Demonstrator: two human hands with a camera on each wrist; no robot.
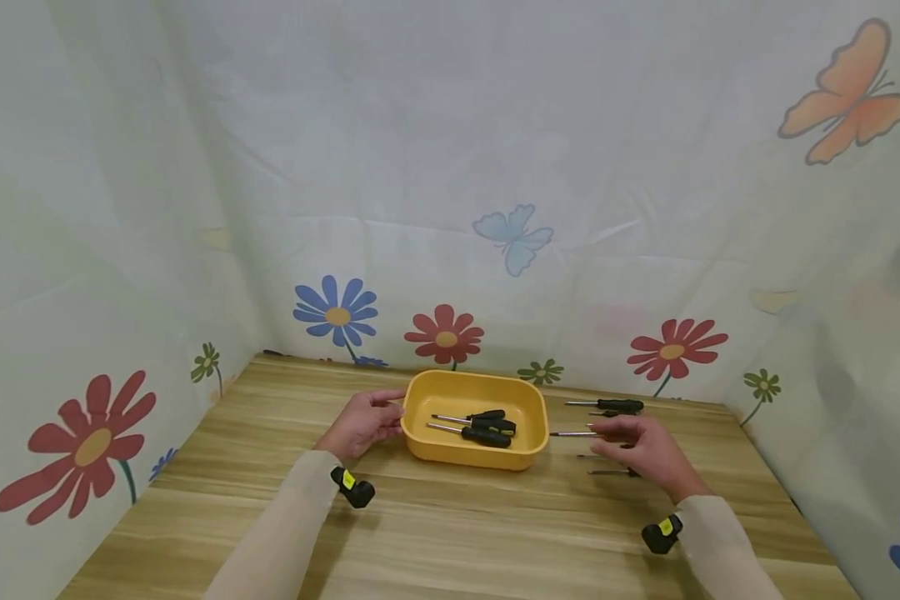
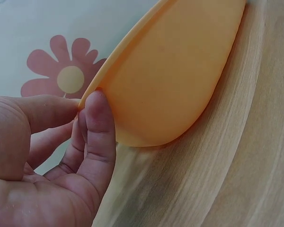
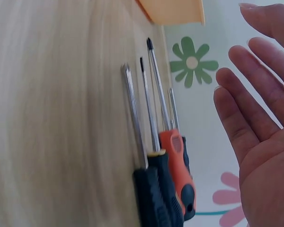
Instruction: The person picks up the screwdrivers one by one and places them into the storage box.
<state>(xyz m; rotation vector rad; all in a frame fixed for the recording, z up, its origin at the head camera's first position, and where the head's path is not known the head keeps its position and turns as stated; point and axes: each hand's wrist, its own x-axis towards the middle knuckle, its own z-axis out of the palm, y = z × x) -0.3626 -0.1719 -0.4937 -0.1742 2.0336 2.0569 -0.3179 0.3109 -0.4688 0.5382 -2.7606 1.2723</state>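
Observation:
A yellow plastic bin point(image 1: 450, 454) stands on the table with three dark-handled screwdrivers point(image 1: 486, 437) inside. At its left end my left hand point(image 1: 362, 425) pinches the rim; the left wrist view has the fingertips point(image 2: 99, 106) against the outer wall. Right of the bin, my right hand point(image 1: 641, 448) hovers over a row of several loose screwdrivers point(image 1: 621, 406). Its fingers point(image 3: 253, 90) are extended and hold nothing. One screwdriver with an orange handle point(image 3: 173, 151) lies among black-handled ones point(image 3: 149, 194) in the right wrist view. From the head, my right hand hides most of their handles.
The wood-grain table point(image 1: 465, 533) ends at a pale cloth backdrop point(image 1: 390, 250) printed with flowers and butterflies. Cloth walls also stand to the left and right. A small black device point(image 1: 354, 488) is worn at each wrist.

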